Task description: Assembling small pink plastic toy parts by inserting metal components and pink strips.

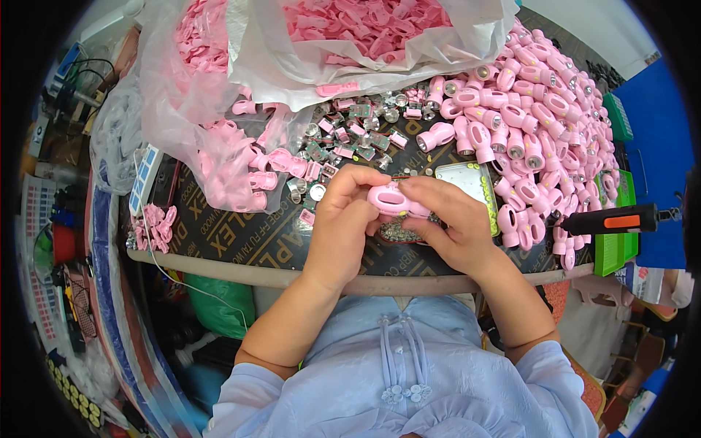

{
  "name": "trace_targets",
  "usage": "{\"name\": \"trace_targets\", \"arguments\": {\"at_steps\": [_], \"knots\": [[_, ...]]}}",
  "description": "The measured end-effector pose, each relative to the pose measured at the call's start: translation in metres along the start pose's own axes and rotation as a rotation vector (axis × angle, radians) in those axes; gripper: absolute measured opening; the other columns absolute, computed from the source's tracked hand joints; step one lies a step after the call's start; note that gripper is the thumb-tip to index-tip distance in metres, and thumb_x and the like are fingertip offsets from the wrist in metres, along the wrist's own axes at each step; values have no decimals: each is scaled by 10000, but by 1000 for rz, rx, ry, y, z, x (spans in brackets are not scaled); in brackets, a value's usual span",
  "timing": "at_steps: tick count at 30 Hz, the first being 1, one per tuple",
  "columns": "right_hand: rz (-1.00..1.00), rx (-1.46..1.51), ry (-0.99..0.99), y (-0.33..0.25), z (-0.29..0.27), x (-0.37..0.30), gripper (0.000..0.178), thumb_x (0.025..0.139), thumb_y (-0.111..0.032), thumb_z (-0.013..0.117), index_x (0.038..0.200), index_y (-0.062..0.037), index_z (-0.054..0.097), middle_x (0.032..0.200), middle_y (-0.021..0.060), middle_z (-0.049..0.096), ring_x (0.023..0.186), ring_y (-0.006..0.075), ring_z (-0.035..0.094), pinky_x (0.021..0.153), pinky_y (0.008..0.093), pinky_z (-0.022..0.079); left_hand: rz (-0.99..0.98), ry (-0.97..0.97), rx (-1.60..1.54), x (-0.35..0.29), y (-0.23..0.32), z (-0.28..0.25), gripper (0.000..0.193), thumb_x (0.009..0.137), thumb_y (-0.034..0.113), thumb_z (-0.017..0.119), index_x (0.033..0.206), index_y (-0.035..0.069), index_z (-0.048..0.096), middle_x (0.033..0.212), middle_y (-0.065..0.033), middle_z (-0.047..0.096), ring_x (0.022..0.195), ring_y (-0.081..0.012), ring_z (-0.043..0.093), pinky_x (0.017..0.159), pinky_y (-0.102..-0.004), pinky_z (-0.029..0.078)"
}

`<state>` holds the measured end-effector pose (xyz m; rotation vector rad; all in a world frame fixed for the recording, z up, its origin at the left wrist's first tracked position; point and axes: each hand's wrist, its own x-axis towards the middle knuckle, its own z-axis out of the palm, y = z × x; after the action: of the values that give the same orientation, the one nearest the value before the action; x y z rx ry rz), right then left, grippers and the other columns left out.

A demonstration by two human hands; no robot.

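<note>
A small pink toy flashlight (395,198) with an oval loop handle is held level between my two hands, over the near middle of the table. My left hand (345,219) pinches its left end with thumb and fingers. The other end is gripped by my right hand (458,225), its fingers bent over the top and the thumb below. Under my hands, partly covered, lies a container of small metal screws (396,233). Just beyond the right hand is a white tray (447,169) with small yellow-green pieces along its side.
Finished-looking pink flashlights (540,109) form a large heap at right. Loose metal-and-pink inner units (358,131) lie mid-table. Bags of pink shells (372,25) stand at the back. A black electric screwdriver (613,221) hangs right, near a green basket (613,252). A white power strip (146,179) lies left.
</note>
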<state>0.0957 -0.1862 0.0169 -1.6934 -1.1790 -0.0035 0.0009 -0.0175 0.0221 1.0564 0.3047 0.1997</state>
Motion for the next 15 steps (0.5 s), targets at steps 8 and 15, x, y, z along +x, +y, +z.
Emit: {"name": "trace_targets", "arguments": {"at_steps": [8, 15], "knots": [[37, 35, -32, 1, -1, 1, 485, 776, -31, 794, 1241, -40, 658, 1173, 166, 682, 1077, 308, 673, 891, 371, 554, -31, -50, -42, 4, -1, -6, 284, 812, -22, 472, 1062, 50, 588, 930, -31, 623, 757, -88, 552, 610, -225, 406], [62, -8, -4, 3, -1, -3, 462, 782, -17, 784, 1228, -46, 667, 1160, 165, 684, 1071, 305, 674, 896, 368, 549, -48, 29, -147, 5, -12, 6, 254, 867, -8, 476, 1082, 72, 587, 904, -3, 597, 693, -47, 478, 579, -196, 362]]}}
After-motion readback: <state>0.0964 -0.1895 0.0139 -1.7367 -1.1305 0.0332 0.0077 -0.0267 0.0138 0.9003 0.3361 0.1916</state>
